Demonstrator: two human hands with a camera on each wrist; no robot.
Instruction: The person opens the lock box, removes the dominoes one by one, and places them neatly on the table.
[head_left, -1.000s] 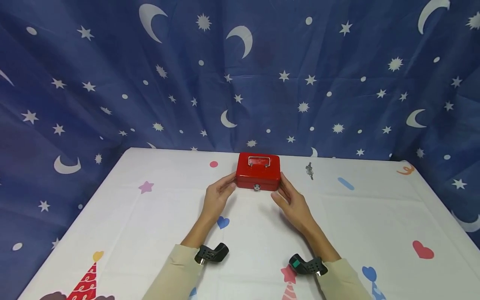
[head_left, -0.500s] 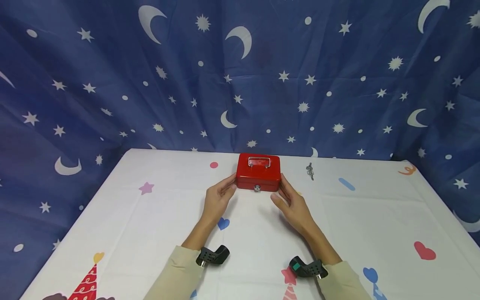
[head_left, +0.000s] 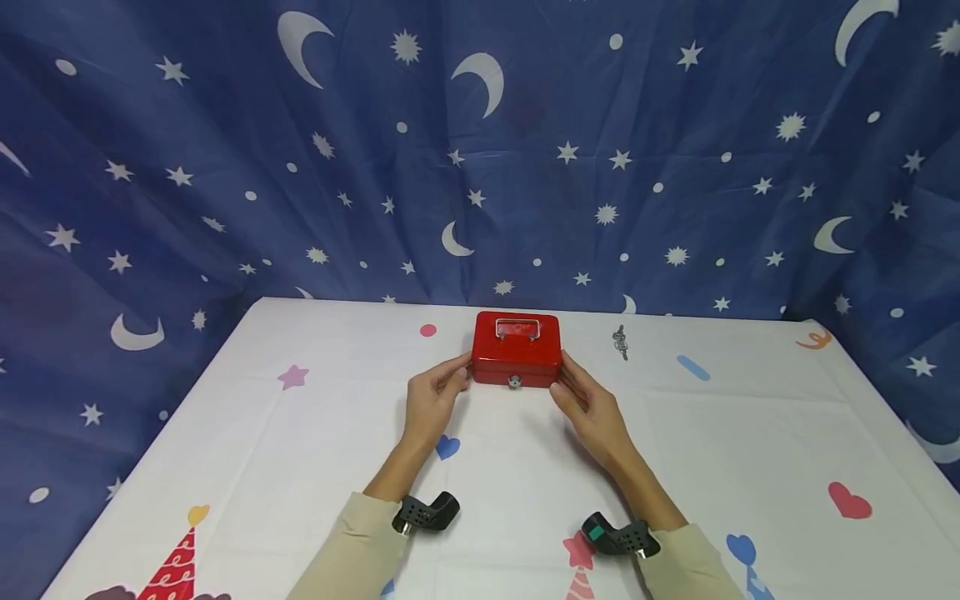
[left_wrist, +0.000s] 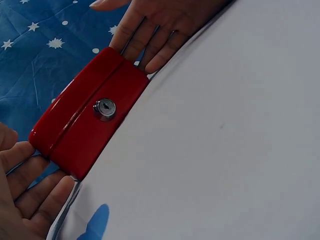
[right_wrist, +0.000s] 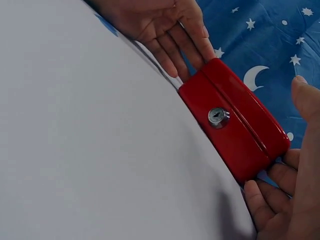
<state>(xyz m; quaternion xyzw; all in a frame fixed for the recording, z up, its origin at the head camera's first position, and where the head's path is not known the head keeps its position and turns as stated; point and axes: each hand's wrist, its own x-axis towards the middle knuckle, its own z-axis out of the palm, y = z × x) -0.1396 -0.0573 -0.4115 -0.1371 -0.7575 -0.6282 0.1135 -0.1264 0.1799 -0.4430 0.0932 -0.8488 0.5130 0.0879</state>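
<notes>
A small red metal cash box (head_left: 517, 371) stands near the far edge of the white-covered table, its lid down. On its top is a wire carrying handle (head_left: 517, 327), and a round silver lock (left_wrist: 105, 107) sits in the front face with the keyhole bare. My left hand (head_left: 432, 404) touches the box's left side with nearly straight fingers, thumb off the box. Against the right side lie the extended fingers of my right hand (head_left: 595, 414); its thumb stands away in the right wrist view. To the right of the box lies a small bunch of keys (head_left: 620, 342).
The white tablecloth (head_left: 495, 517) has printed hearts, stars and party hats. Behind the table's far edge hangs a dark blue curtain (head_left: 540, 225) with moons and stars. Each wrist wears a black camera on a strap, such as the left wrist camera (head_left: 427, 511).
The cash box has slid slightly toward me between both hands, which keep their place at its sides. The keys have stayed where they were.
</notes>
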